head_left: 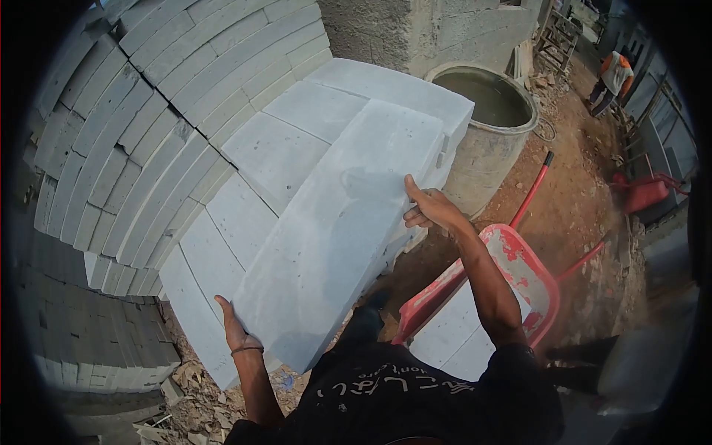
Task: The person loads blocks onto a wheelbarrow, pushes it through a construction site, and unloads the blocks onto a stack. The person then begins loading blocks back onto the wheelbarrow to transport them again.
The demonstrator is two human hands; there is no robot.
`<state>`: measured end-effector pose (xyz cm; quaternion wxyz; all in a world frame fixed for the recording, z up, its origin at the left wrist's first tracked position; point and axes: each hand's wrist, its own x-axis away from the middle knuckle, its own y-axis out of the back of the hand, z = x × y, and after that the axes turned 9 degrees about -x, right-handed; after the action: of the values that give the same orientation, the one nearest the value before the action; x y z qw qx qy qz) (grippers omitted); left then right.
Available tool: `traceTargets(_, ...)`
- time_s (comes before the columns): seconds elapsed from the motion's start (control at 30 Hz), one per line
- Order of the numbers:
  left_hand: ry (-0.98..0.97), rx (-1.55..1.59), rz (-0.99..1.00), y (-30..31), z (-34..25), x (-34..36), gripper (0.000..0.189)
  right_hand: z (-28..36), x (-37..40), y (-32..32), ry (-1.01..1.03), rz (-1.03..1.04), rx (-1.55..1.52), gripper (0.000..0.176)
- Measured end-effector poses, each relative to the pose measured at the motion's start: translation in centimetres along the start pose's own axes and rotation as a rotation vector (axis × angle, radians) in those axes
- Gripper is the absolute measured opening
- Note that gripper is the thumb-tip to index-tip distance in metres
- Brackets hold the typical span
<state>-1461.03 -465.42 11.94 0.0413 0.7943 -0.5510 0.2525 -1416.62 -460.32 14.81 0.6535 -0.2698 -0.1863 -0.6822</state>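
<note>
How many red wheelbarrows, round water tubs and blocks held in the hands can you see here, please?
2 red wheelbarrows
1 round water tub
1 block, held between the left hand and the right hand
Total: 4

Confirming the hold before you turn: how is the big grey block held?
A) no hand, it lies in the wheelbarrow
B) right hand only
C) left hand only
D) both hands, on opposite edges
D: the left hand holds the block at its near lower edge, the right hand at its far side edge.
</note>
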Motion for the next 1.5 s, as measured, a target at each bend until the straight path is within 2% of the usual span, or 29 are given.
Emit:
traceTargets(0.07, 0.035, 0.013, 0.046, 0.0, 0.2, 0.1, 0.078, 0.6, 3.1, 0.5, 0.224, -0.147, 0.129, 0.111)
traceTargets(0.1, 0.04, -0.001, 0.03, 0.0, 0.2, 0.1, 0.076, 0.3, 4.3, 0.3, 0.37, -0.203, 0.123, 0.112)
traceTargets(0.13, 0.038, -0.007, 0.013, 0.0, 0.2, 0.1, 0.075, -0.7, 4.6, -0.3, 0.369, -0.196, 0.126, 0.112)
traceTargets(0.2, 0.002, 0.055, 0.016, -0.3, 0.0, 1.9, 0.074, -3.3, 5.4, -2.5, 0.932, -0.37, 0.639, 0.11)
traceTargets(0.23, -0.029, 0.112, 0.026, -0.5, 0.0, 2.6, 0.072, -4.2, 5.6, -3.7, 0.943, -0.362, 0.638, 0.11)
traceTargets(0.27, -0.034, 0.118, 0.015, -0.1, 0.8, 3.0, 0.072, -5.1, 5.9, -4.8, 0.895, -0.384, 0.77, 0.114)
traceTargets(0.3, -0.167, 0.066, 0.026, 0.8, 2.2, 3.2, 0.07, -5.9, 6.0, -5.7, 0.84, -0.401, 0.904, 0.119)
traceTargets(0.33, -0.296, 0.009, 0.036, 1.9, 3.9, 3.4, 0.068, -6.5, 5.6, -6.3, 0.84, -0.386, 0.907, 0.119)
traceTargets(0.37, -0.299, 0.015, 0.026, 2.9, 6.6, 2.8, 0.068, -6.9, 4.9, -6.8, 0.867, -0.399, 0.86, 0.123)
traceTargets(0.4, -0.616, -0.343, -0.22, 3.6, 9.8, 1.5, 0.067, -6.8, 4.2, -7.0, 0.9, -0.421, 0.813, 0.127)
traceTargets(0.43, -0.918, -0.705, -0.475, 2.8, 10.4, 1.0, 0.065, -6.6, 4.0, -7.1, 0.91, -0.421, 0.819, 0.127)
traceTargets(0.47, -0.919, -0.699, -0.477, 3.0, 10.1, 0.7, 0.065, -6.6, 4.1, -7.2, 0.874, -0.41, 0.816, 0.128)
traceTargets(0.5, -0.717, -0.356, -0.315, 3.3, 9.4, 0.2, 0.064, -6.1, 3.5, -7.3, 0.843, -0.404, 0.81, 0.129)
traceTargets(0.57, -0.486, -0.017, -0.158, 2.2, 8.2, -0.7, 0.063, -5.2, 2.1, -7.7, 0.866, -0.412, 0.826, 0.129)
traceTargets(0.63, -0.48, 0.084, -0.266, 0.2, 6.1, -3.6, 0.062, -4.1, 0.4, -8.6, 0.882, -0.419, 0.834, 0.129)
traceTargets(0.67, -0.48, 0.085, -0.266, 1.6, 6.4, -7.6, 0.062, -2.8, -0.9, -9.0, 0.863, -0.431, 0.856, 0.129)
traceTargets(0.7, -0.504, 0.031, -0.212, 4.2, 7.4, -13.9, 0.064, -1.6, -2.3, -9.5, 0.847, -0.445, 0.877, 0.128)
traceTargets(0.77, -0.537, -0.014, -0.153, 2.9, 5.7, -18.7, 0.066, 0.3, -5.5, -10.7, 0.848, -0.481, 0.892, 0.127)
traceTargets(0.83, -0.302, 0.294, 0.163, -3.2, -0.2, -18.3, 0.069, 2.2, -9.2, -11.8, 0.845, -0.515, 0.906, 0.126)
traceTargets(0.87, -0.303, 0.297, 0.167, -5.4, -2.0, -18.5, 0.069, 3.4, -11.3, -12.0, 0.842, -0.523, 0.893, 0.128)
traceTargets(0.93, -0.346, 0.235, 0.323, -9.2, -4.5, -19.9, 0.068, 5.6, -15.2, -12.0, 0.831, -0.546, 0.878, 0.129)
traceTargets(1.07, -0.382, 0.269, 0.287, -12.3, -6.3, -28.3, 0.066, 11.1, -22.0, -12.5, 0.829, -0.552, 0.877, 0.129)
traceTargets(1.27, -0.423, 0.31, 0.391, -17.4, -9.0, -39.0, 0.067, 18.3, -30.3, -12.4, 0.847, -0.543, 0.842, 0.128)
traceTargets(1.37, -0.388, 0.317, 0.407, -18.3, -9.7, -43.1, 0.068, 20.3, -34.4, -12.6, 0.841, -0.53, 0.813, 0.129)
traceTargets(1.43, -0.261, 0.37, 0.353, -18.7, -10.6, -46.5, 0.067, 20.5, -36.5, -13.5, 0.86, -0.525, 0.785, 0.131)
traceTargets(1.47, -0.265, 0.366, 0.335, -18.3, -10.6, -48.6, 0.067, 20.7, -36.6, -13.8, 0.863, -0.547, 0.763, 0.131)
traceTargets(1.5, -0.316, 0.389, 0.424, -17.7, -10.3, -50.9, 0.067, 21.0, -36.8, -14.0, 0.868, -0.573, 0.742, 0.131)
